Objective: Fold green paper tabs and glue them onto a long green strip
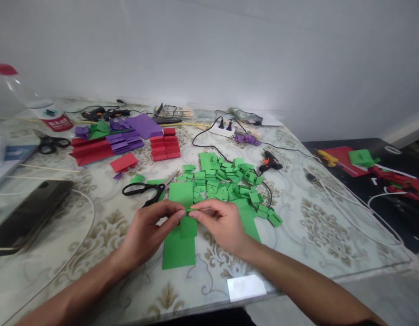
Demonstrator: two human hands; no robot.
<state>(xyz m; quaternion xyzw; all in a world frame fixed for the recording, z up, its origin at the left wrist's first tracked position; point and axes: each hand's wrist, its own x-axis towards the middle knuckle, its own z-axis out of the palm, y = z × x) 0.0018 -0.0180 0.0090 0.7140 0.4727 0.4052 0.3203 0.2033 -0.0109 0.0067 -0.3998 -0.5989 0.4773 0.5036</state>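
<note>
Fingers [168, 209] of left hand [143, 232] and right hand [223, 225] pinched closed on a small green paper strip [192, 209].
Strip held over green sheets [178, 254], edge-on, long axis running left to right between the hands. Patterned tablecloth [128, 276] lies beneath; green paper pieces [220, 176] are heaped just beyond, scissors [160, 190] near the left hand. Plain pale wall [209, 54] stands behind; a dark tabletop [365, 146] sits to the right.

You have bare tablecloth [291, 231] to the right of your right hand [225, 224], up to the white cable [347, 203]. Ahead, green paper pieces [225, 179] block you, a black cord [269, 190] seemingly running beneath them; scissors [162, 187] sit just beyond your left hand [146, 228].
</note>
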